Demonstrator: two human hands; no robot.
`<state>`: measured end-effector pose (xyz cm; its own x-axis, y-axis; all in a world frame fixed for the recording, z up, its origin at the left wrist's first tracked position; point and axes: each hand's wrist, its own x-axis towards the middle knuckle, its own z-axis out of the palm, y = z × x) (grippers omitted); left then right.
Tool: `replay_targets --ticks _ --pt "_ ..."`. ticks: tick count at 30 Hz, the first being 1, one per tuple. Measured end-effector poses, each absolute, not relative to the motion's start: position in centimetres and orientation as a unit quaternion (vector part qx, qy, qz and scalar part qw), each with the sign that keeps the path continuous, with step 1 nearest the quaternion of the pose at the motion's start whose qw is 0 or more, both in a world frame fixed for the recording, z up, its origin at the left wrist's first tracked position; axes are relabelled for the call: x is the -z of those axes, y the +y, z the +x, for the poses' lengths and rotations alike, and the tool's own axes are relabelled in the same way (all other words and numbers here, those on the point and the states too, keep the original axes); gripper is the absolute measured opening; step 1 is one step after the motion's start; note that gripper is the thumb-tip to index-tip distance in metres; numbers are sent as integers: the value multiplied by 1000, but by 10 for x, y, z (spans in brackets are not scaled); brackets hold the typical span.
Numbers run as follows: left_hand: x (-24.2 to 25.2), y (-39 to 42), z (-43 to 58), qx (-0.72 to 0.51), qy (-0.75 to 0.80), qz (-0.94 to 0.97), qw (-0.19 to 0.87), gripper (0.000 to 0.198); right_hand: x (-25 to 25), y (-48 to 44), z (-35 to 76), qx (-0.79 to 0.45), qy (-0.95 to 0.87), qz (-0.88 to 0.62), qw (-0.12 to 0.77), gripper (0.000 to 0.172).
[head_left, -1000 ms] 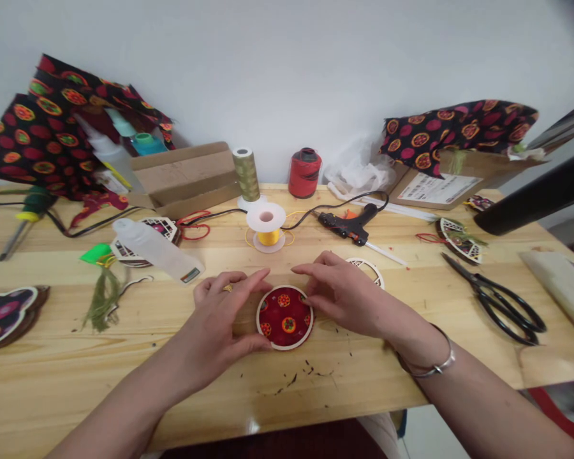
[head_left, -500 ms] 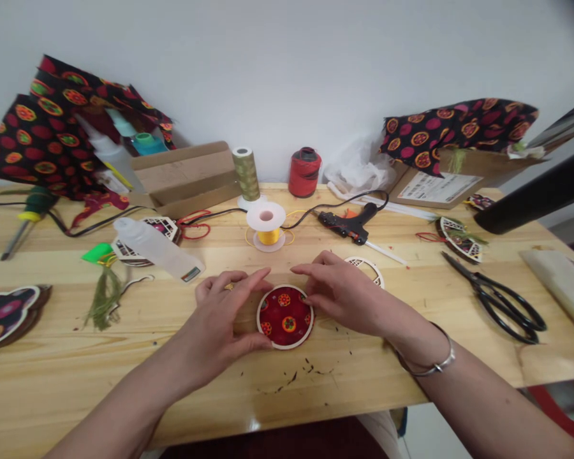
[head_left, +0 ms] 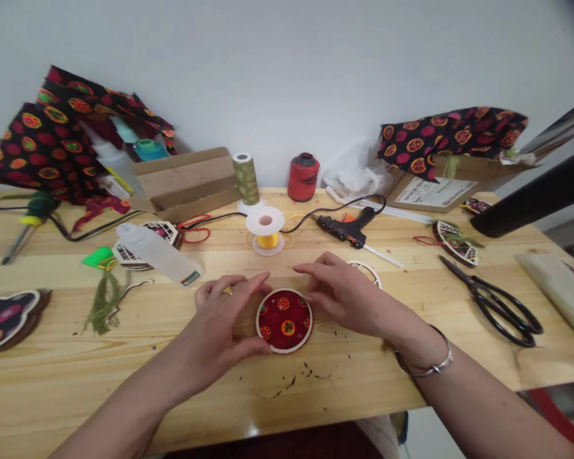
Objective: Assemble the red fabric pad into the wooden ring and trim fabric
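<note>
Snugly between left hand [head_left: 220, 315] and right hand [head_left: 344, 299], a fabric disc [head_left: 284, 320]

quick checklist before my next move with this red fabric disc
red fabric disc lying flat inside its white rim: ok
left hand and right hand both at the rim: ok
glue under the disc: cannot tell, hidden
hot glue gun heated: cannot tell
tabletop free of dark fibre snippets: not ok, they lie scattered in front of the disc
black-handled scissors clear of both hands: ok
</note>
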<state>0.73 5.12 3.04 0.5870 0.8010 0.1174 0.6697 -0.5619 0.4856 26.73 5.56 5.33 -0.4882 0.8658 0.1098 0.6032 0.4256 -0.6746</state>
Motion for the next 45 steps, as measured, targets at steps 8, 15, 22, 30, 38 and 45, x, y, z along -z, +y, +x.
replay_targets --ticks 8,15,22,30,38,45 --pt "-31 51 5 -189 428 861 198 91 -51 61 269 -218 -790 -480 313 28" --pt "-36 48 2 -241 436 841 210 62 -53 62 269 -214 -765 -496 349 21" --pt "-38 53 2 -336 407 840 124 13 -57 60 268 -204 -770 -506 331 28" --pt "-40 50 3 -348 424 828 114 20 -58 57 267 -185 -779 -496 336 38" --pt "-36 49 4 -364 442 815 90 35 -51 69 266 -134 -746 -503 415 42" --pt "-30 53 7 -361 394 832 150 18 -46 66 260 -134 -755 -481 425 19"
